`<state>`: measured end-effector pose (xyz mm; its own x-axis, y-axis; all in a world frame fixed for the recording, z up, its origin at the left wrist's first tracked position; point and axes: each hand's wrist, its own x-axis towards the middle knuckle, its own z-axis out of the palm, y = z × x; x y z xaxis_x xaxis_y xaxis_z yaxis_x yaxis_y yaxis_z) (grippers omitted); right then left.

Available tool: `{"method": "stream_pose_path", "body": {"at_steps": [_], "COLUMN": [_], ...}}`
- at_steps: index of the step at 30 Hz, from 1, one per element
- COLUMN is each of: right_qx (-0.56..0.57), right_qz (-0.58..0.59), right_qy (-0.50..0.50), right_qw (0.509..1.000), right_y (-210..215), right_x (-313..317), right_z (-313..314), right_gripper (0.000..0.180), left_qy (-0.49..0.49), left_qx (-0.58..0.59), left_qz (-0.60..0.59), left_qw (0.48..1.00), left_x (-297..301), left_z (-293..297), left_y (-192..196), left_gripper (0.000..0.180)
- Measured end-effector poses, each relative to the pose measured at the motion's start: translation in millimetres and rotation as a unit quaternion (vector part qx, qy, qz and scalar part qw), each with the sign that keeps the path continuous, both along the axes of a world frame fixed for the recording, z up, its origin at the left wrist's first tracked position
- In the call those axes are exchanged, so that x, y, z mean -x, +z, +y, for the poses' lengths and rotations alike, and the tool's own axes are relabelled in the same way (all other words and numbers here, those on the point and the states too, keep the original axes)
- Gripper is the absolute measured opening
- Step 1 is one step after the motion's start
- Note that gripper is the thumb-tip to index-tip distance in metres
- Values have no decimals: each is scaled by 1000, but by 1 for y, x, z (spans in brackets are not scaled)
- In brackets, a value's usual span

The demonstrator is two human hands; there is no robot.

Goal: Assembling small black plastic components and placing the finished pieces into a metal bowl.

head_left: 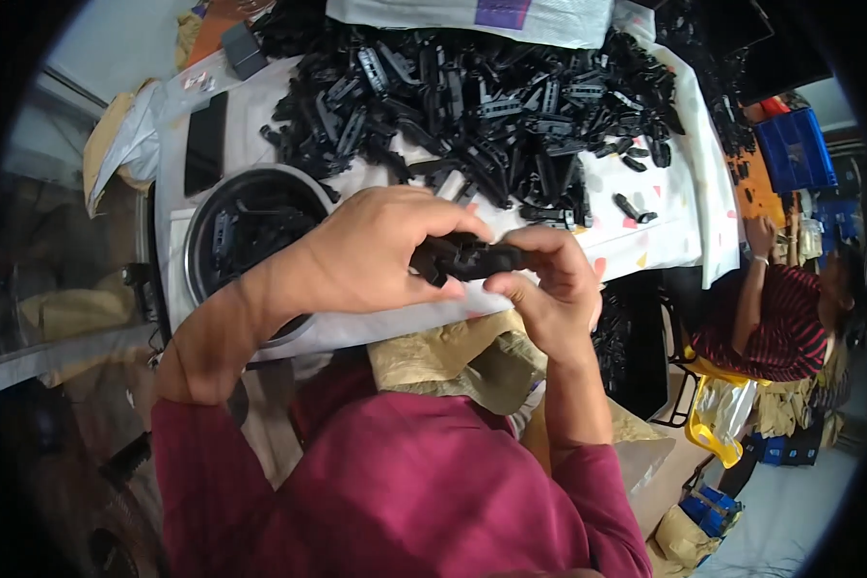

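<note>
At centre frame, the left hand (371, 252) and right hand (549, 289) pinch a small black plastic part (467, 258) from either end, apparently mid-assembly or inspection above the tabletop (645, 246). A heap of like black parts (491, 106) fills the upper frame, a round basin (246, 231) at left; the next move likely needs a firm, aligned squeeze.

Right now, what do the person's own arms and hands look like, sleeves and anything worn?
Both arms wear dark red long sleeves, the left sleeve and the right sleeve pushed up so the forearms are bare. The left hand and right hand are bare: no gloves. No watch, ring or bracelet shows on either.
</note>
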<state>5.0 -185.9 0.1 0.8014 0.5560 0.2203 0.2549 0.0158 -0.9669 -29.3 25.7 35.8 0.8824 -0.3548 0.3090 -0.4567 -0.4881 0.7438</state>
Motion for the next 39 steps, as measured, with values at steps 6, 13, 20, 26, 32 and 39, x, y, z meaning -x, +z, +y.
{"method": "stream_pose_path", "body": {"at_steps": [6,13,20,26,32,39], "right_qx": [161,280,376,422,504,-15], "right_qz": [92,-104,-200,-38,-69,168], "right_qy": [-90,-226,-291,-358,-256,-136], "right_qw": [979,927,857,832,822,976], "right_y": [-54,-75,-66,-69,-69,-12], "right_x": [-21,-36,-45,-41,-39,2], "right_z": [-21,-14,-23,-67,-49,-9], "right_gripper": [48,18,19,27,31,20], "left_qy": [257,198,165,274,254,212], "left_qx": [-250,-200,-396,-148,462,601], "left_qz": [85,-6,37,-16,341,352], "left_qw": [930,959,903,950,778,685], "left_x": [67,12,-82,-72,-51,-24], "left_z": [76,43,-1,-2,-14,-46], "left_y": [-7,-38,-90,-76,-57,-60], "left_gripper": [41,30,23,27,25,30]}}
